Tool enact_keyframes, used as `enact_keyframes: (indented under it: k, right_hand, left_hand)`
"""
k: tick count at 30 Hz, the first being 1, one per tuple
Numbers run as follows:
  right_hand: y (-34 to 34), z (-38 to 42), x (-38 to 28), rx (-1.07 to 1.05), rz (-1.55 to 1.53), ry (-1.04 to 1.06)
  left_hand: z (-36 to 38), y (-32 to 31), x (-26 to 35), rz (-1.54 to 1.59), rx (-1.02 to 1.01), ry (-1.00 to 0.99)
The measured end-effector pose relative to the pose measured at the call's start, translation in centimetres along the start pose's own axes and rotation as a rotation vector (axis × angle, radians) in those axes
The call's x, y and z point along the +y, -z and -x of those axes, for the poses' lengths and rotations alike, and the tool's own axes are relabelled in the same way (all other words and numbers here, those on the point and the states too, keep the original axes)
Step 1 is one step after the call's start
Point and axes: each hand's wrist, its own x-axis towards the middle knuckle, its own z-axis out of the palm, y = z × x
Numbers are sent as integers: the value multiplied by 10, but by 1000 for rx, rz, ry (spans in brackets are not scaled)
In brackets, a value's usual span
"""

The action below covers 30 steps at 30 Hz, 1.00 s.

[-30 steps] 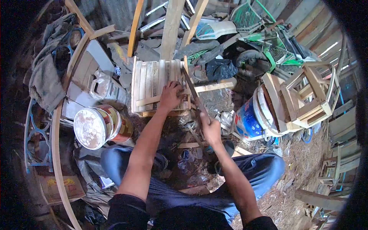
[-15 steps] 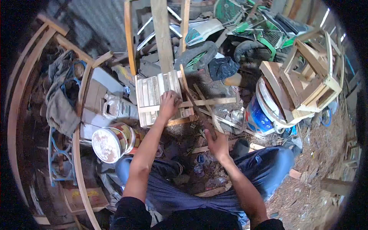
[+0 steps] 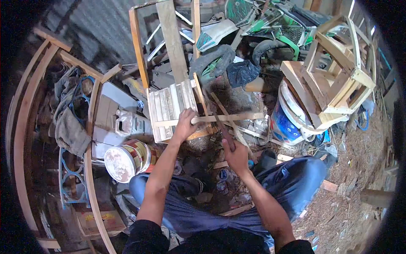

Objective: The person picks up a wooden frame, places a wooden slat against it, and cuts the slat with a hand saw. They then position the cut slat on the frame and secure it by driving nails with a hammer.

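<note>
My left hand (image 3: 185, 123) is closed over a pale wooden strip (image 3: 237, 118), pressing it against a small slatted wooden stool (image 3: 163, 103). The strip lies across the slats, and its right end sticks out past the stool's edge. My right hand (image 3: 237, 157) is wrapped round the brown handle of a saw (image 3: 227, 136). Its dark, narrow blade points away from me and crosses the strip just right of the stool; the far end is blurred. A thin upright piece of wood (image 3: 200, 94) stands at the stool's right side.
Left of the stool are a paint bucket (image 3: 119, 163), a whitish jerrycan (image 3: 127, 123) and a long curved wooden frame (image 3: 89, 169). On the right, a wooden frame piece (image 3: 338, 91) rests on a blue-and-white bucket (image 3: 284, 120). Green plastic parts (image 3: 270, 27) are heaped behind.
My right hand has pushed the saw slightly forward and left. My left hand has shifted from the slats onto the strip. The whole view has moved a little.
</note>
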Motion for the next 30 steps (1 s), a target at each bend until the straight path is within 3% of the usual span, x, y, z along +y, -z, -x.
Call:
enact_keyframes:
  k: [4,6,8,10,13,14,16,17,18,19,20,22,24,26,27,30]
  right_hand:
    - [-10,-8,4,19,-47,5]
    - [-7,-13,2,30,-74,17]
    - [-3,-14,0,73,-160,56]
    - [5,-15,-3,88,-174,94]
    - [16,-9,-14,164,-234,166]
    - [18,-6,-18,228,-284,194]
    - [9,-15,-10,234,-324,222]
    - [8,-22,-11,236,-219,257]
    - [11,-25,-20,240,-111,289]
    - [16,-28,-28,135,-44,170]
    - [18,-33,-38,135,-38,183]
    - [19,-42,-56,110,212,237]
    - [7,-58,-50,124,258,332]
    - [1,-68,-51,-22,302,462]
    - [4,-65,-58,-87,479,433]
    - [-14,-69,-48,-116,482,519]
  left_hand:
    - [4,6,5,-79,-154,11]
    - [-2,11,12,-125,-126,-41]
    - [-8,18,17,-50,-211,135]
    - [-10,24,18,-140,-126,30]
    - [-21,39,40,47,37,357]
    - [-26,43,43,42,61,354]
    - [-34,47,37,622,186,652]
    - [-36,44,37,511,357,453]
    - [-39,48,43,515,378,451]
    - [-42,53,49,734,400,619]
    - [-45,57,55,958,409,783]
    - [-44,57,56,1029,425,774]
    - [-42,58,68,963,373,707]
    - [-43,57,81,1033,356,739]
    - [-43,51,81,1190,372,777]
    - [-35,46,75,1413,321,797]
